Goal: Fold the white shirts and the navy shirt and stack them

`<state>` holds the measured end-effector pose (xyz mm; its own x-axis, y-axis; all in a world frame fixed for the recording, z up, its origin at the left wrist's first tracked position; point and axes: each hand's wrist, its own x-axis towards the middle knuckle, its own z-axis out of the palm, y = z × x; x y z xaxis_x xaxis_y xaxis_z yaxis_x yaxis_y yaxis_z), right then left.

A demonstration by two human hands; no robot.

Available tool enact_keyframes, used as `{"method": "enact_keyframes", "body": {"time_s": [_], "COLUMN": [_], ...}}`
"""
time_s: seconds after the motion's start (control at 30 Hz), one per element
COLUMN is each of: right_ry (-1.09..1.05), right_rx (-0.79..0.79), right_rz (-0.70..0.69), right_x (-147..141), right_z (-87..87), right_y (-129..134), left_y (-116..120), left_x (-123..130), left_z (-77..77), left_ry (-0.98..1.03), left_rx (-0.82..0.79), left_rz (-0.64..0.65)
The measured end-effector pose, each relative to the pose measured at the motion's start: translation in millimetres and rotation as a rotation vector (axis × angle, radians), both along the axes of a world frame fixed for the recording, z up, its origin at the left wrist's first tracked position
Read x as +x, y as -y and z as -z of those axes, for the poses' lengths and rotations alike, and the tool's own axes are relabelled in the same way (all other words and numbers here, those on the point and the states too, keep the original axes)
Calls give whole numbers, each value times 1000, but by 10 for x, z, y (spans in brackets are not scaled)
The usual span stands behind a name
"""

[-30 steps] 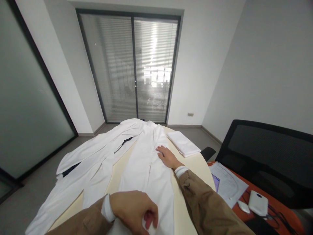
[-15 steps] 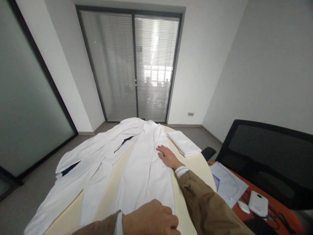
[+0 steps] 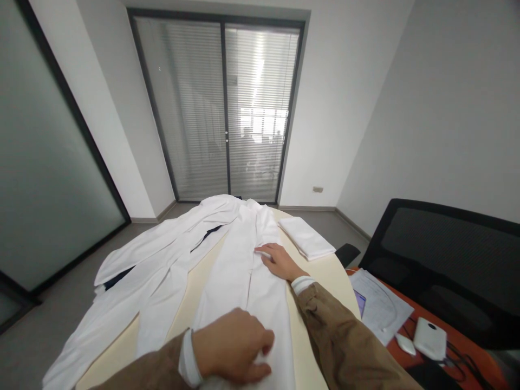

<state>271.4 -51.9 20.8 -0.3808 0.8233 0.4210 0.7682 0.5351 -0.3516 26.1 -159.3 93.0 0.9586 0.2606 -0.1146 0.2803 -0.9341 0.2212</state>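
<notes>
1 wht garment (image 3: 229, 271) spread under R fingers (image 3: 270, 249).

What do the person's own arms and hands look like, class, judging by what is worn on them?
The left hand and right hand are bare, with no gloves or rings visible. The left sleeve and right sleeve are long, loose and brown, with pale inner cuffs showing at the wrists. A small fastening, perhaps a button, sits near the right sleeve's end.
</notes>
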Motion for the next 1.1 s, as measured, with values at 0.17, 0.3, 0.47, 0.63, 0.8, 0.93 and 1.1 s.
{"method": "enact_keyframes", "body": {"time_s": [0.17,0.3,0.47,0.63,0.8,0.93,1.1], "right_ry": [208,272,242,236,238,245,346], "right_rx": [-8,-32,-38,-38,-68,-78,-52], "right_rz": [-66,-78,-39,-73,-88,-93,-87], "right_x": [-118,-191,-281,-290,-270,-282,-332], "right_z": [-175,-190,-196,-220,-237,-251,-261], "right_y": [65,34,34,70,84,81,101], "left_y": [-472,-539,-487,-479,-466,-463,-459], "left_x": [-118,-90,-32,-36,-61,-60,-44], "left_z": [101,312,342,327,280,252,252], "left_ry": [26,54,99,115,105,102,113], "left_rx": [81,-22,-148,-210,-305,-353,-364], "left_rz": [-518,-635,-711,-738,-734,-769,-781]}}
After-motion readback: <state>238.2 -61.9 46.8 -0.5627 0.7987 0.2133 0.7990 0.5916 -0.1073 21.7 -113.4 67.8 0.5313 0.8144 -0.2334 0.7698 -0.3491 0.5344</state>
